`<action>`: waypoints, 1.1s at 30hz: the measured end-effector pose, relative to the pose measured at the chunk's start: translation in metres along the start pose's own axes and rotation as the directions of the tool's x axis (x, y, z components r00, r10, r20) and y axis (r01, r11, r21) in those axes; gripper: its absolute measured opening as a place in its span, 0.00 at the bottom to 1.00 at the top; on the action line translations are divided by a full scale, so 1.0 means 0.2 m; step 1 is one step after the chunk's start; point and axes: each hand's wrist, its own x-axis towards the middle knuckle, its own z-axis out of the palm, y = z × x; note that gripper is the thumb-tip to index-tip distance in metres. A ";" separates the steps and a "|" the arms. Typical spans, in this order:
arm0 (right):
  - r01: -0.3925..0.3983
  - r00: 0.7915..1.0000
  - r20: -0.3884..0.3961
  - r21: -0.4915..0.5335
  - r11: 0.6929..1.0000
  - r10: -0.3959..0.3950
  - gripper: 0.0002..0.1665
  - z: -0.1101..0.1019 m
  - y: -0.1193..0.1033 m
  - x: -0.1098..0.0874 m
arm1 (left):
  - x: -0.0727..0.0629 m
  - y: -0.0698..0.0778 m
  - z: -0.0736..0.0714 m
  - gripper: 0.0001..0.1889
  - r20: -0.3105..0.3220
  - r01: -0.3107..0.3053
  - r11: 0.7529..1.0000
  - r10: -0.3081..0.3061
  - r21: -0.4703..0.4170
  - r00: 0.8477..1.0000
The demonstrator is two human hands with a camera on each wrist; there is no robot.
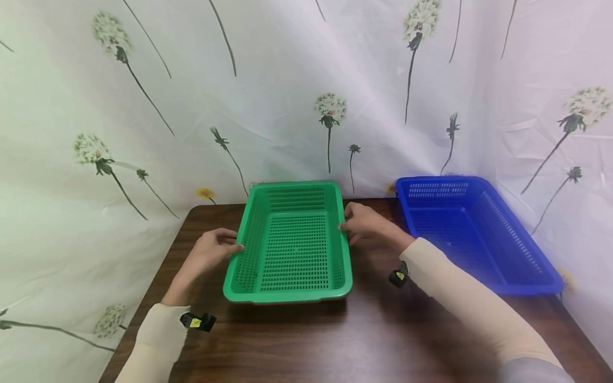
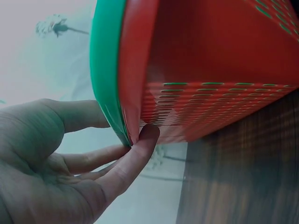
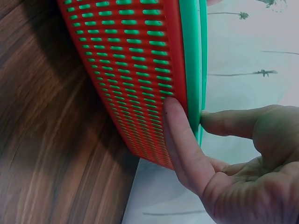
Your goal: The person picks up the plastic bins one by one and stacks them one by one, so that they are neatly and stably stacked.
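A green slotted plastic basket (image 1: pixel 287 296) sits nested inside a red one, whose slotted wall (image 2: pixel 210 51) shows from below in the left wrist view. My left hand (image 1: pixel 210 249) pinches the two stacked rims at the left side, thumb on the green rim and fingers underneath against the red. On the opposite side my right hand (image 1: pixel 365 221) grips the rims the same way, a fingertip (image 3: pixel 174 109) against the red slotted wall. From the head view, only a thin line of red shows under the near green rim. Inside, the green basket holds nothing.
To the right stands a blue slotted basket (image 1: pixel 529 290), behind my right forearm. Everything rests over a dark wooden table (image 1: pixel 297 346). A white curtain with dandelion prints (image 1: pixel 287 106) hangs right behind the table's far edge.
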 end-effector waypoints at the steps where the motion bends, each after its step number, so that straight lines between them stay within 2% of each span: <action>1: -0.001 1.000 -0.006 -0.004 1.000 0.001 0.21 -0.01 0.01 -0.01 | 0.01 0.01 0.01 0.28 0.001 0.000 1.000 0.000 -0.006 1.000; 11: 0.011 0.999 -0.031 -0.058 0.998 -0.013 0.22 -0.10 0.09 -0.11 | 0.07 0.09 0.12 0.26 0.015 -0.005 0.999 0.005 -0.040 1.000; 17: 0.001 0.999 -0.051 -0.110 0.994 -0.006 0.24 -0.16 0.12 -0.13 | 0.08 0.14 0.18 0.27 0.024 0.005 0.997 -0.003 -0.079 1.000; 23: -0.019 0.999 -0.043 -0.102 0.995 0.015 0.26 -0.22 0.16 -0.15 | 0.07 0.20 0.23 0.27 0.035 0.027 0.990 -0.022 -0.139 0.999; 33: -0.026 0.999 -0.034 -0.110 0.994 0.023 0.29 -0.27 0.20 -0.18 | 0.10 0.24 0.29 0.26 0.062 0.029 0.987 -0.019 -0.159 0.998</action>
